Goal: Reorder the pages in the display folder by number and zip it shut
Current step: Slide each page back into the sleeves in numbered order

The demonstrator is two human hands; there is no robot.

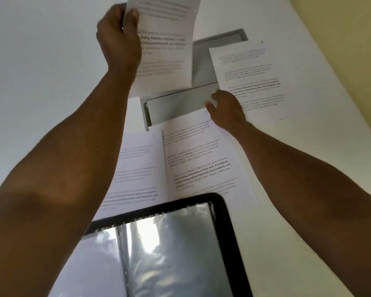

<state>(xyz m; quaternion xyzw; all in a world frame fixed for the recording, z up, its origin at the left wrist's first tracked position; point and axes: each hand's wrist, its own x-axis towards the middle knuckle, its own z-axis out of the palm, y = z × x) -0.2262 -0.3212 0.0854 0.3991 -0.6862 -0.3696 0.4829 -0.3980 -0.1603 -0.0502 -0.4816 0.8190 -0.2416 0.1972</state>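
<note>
The white table [41,61] carries everything, with the display folder [176,249] lying open nearest the person, well below both hands, its clear sleeves looking empty and its black zip edge undone. Between the folder and the hands lie two printed pages side by side: a centre page [204,159] just under the right hand and a paler left page [137,166] beside it. A grey tray [180,103] sits beyond them, partly covered. The left hand [118,39] pinches a raised page [165,46] by its left edge, thumb on the front. The right hand [226,109] rests with relaxed, spread fingers on the near corner of a far page [253,80], holding nothing firmly. By my reading, pages are out and being sorted; refilling the sleeves in order and zipping remain.
</note>
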